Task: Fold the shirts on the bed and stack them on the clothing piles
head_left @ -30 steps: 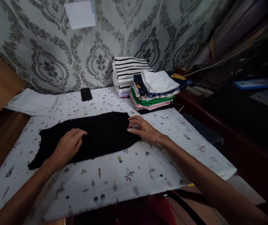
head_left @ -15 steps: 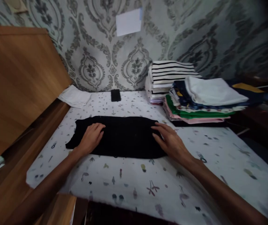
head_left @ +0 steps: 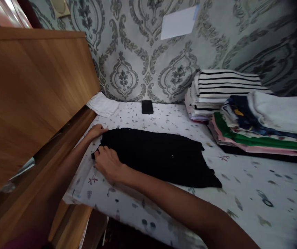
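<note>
A black folded garment (head_left: 153, 155) lies flat across the patterned sheet, its ragged narrow end pointing right. At its left end, my left hand (head_left: 96, 131) has its fingers closed on the far corner. My right hand (head_left: 109, 162) reaches across to the near left corner, with its fingers curled over the cloth's edge. The fingertips of both hands are partly hidden. A small pale spot shows on the garment's right half.
A small black flat object (head_left: 147, 107) lies near the wall. Folded white cloth (head_left: 103, 104) rests beside the wooden panel (head_left: 39, 69) at left. Stacked striped clothes (head_left: 226, 84) and a mixed pile with green cloth (head_left: 252, 140) stand at right.
My right hand has moved from the garment's right end to its near left corner. The left hand has shifted to the far left corner. The view has turned left.
</note>
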### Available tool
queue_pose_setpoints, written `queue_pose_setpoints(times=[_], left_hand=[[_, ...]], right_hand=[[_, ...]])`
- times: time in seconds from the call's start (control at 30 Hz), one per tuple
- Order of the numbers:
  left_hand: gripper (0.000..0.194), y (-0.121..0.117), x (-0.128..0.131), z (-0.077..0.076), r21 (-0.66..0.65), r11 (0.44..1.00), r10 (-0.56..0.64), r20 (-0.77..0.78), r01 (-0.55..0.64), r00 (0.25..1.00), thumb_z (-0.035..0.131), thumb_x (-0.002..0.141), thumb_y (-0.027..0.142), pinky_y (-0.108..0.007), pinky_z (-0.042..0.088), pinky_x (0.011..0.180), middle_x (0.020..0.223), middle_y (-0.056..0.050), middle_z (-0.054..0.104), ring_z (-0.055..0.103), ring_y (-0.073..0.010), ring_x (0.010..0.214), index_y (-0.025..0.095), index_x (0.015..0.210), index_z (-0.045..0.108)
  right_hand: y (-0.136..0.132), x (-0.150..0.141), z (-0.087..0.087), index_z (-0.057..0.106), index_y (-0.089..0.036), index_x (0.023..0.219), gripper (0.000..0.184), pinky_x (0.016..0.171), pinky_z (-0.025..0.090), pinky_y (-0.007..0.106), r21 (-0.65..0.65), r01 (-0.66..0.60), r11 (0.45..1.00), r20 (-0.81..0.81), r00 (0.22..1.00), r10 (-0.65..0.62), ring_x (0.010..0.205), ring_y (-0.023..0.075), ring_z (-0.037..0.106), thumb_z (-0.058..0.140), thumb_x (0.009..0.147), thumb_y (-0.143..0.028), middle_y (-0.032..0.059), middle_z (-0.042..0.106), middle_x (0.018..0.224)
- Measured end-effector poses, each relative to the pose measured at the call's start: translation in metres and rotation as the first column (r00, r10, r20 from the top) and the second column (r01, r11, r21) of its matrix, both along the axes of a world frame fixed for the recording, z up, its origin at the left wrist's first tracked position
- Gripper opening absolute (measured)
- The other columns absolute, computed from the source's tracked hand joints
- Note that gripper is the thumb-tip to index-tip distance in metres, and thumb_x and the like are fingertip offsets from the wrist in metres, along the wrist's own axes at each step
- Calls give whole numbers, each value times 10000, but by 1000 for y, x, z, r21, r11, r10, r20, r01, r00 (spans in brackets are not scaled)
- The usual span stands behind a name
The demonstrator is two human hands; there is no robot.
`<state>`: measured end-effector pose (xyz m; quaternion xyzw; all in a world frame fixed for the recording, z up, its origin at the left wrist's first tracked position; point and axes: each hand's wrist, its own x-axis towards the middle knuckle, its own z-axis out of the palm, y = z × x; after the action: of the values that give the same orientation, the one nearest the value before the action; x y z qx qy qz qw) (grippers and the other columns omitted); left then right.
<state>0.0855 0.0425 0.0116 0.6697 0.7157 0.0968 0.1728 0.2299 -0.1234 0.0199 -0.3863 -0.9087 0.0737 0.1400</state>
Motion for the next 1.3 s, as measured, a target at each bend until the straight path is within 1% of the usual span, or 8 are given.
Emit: queue_pose_setpoints(times=[0.17,0.3,0.47,0.63,0.87,1.1,1.2,1.3], left_hand=[[194,4,5,0,-9,1000,-23,84,24,996,708,614,303,-243,288,537,517,40,481,516,-159,620,192,588,551],[127,-1,12,13,-3,999,-50,217,52,975,647,645,270,-214,323,493,538,56,476,498,-129,558,187,672,555],[178,-14,43,49,40,991,-135,478,132,868,661,671,275,-172,338,424,605,58,514,482,-89,490,182,793,570],[152,-29,124,72,82,941,-299,656,329,692,675,691,178,-153,334,376,572,70,509,469,-70,427,180,777,551],[224,-58,219,16,-103,903,-254,657,418,710,739,786,256,-187,464,453,619,49,543,544,-79,460,173,841,539],[186,-62,178,17,77,916,-349,638,394,686,522,926,332,-279,569,697,893,-40,658,675,-146,794,183,1033,551],[279,-71,161,14,321,816,-576,386,480,721,459,944,330,-396,524,951,1119,-98,688,652,-216,1065,178,1132,597],[438,-88,162,-7,350,721,-661,88,598,745,426,968,358,-483,309,1169,1472,-146,510,434,-270,1390,174,1354,518]], right_hand=[[24,-26,-9,611,-133,1173,302,689,545,361,-120,24,992,63,998,-17,918,252,701,441,926,-98,141,704,1077],[28,-15,5,620,-160,1145,310,686,510,331,-237,100,966,19,995,-98,918,258,708,464,882,-107,124,732,1042],[9,36,25,630,-232,1033,231,673,440,276,-330,225,917,-313,890,-331,797,193,665,516,838,-181,12,717,878],[-26,115,21,577,-218,869,137,599,365,220,-430,200,880,-581,685,-439,622,113,560,524,791,-120,-63,600,667],[-56,190,-11,552,-202,757,97,577,293,245,-448,520,727,-195,737,-648,645,122,519,567,798,-115,-27,579,724],[-63,197,-13,619,-203,804,76,614,341,259,-385,530,755,-120,783,-611,725,141,565,586,855,-157,4,628,814],[-63,201,-9,669,-198,1045,214,673,421,277,-407,500,765,-161,785,-599,771,162,597,600,843,-181,29,654,895],[-57,201,-4,580,-172,1302,437,818,495,340,-363,496,789,-302,738,-603,938,206,626,572,876,-269,87,654,1078]])
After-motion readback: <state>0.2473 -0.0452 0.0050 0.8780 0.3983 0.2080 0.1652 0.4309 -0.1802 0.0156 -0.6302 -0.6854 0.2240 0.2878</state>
